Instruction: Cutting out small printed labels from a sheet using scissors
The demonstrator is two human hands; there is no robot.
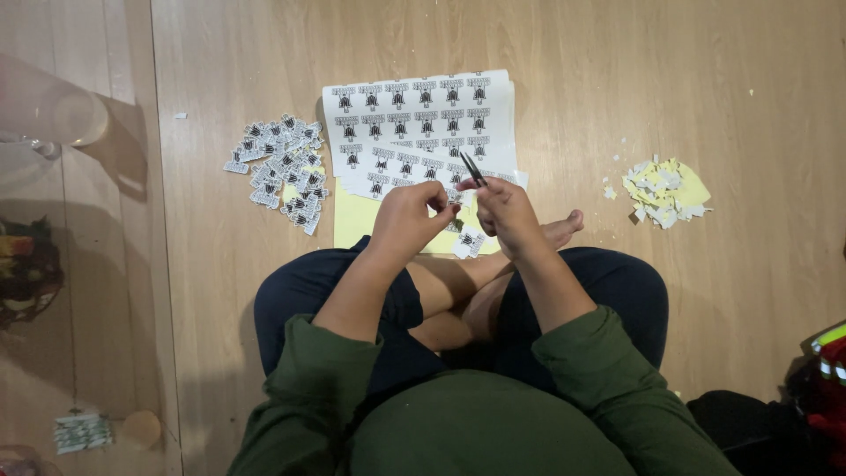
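**Cutting printed stickers, cross-legged on a wooden floor**

Head view: a person in a green long-sleeved top and dark blue shorts sits cross-legged on the wooden floor (617, 70), one bare foot (564, 229) poking out past the right wrist. Both hands meet just in front of the knees. The left hand (407, 220) is closed in a pinch, thumb and fingertips nipping a small printed sticker piece (453, 204) that is mostly hidden between the two hands. The right hand (507, 211) is curled shut around a pair of small scissors (472, 169), whose dark blades stick up and away from the body, their tips over the lower edge of the sticker sheet (414, 123). That white sheet, printed with rows of black-and-white labels, lies flat on the floor directly beyond the hands, its lower edge ragged. Under it, nearer the knees, a pale yellow backing sheet (352, 220) shows. One loose cut sticker (468, 242) rests on the yellow sheet just below the hands.

To the left of the sheet, a scattered pile of cut stickers (282, 167) lies on the floor. Well apart on the right sits a heap of yellow and white paper scraps (665, 189). At far left a glass tabletop (79, 264) covers the floor edge
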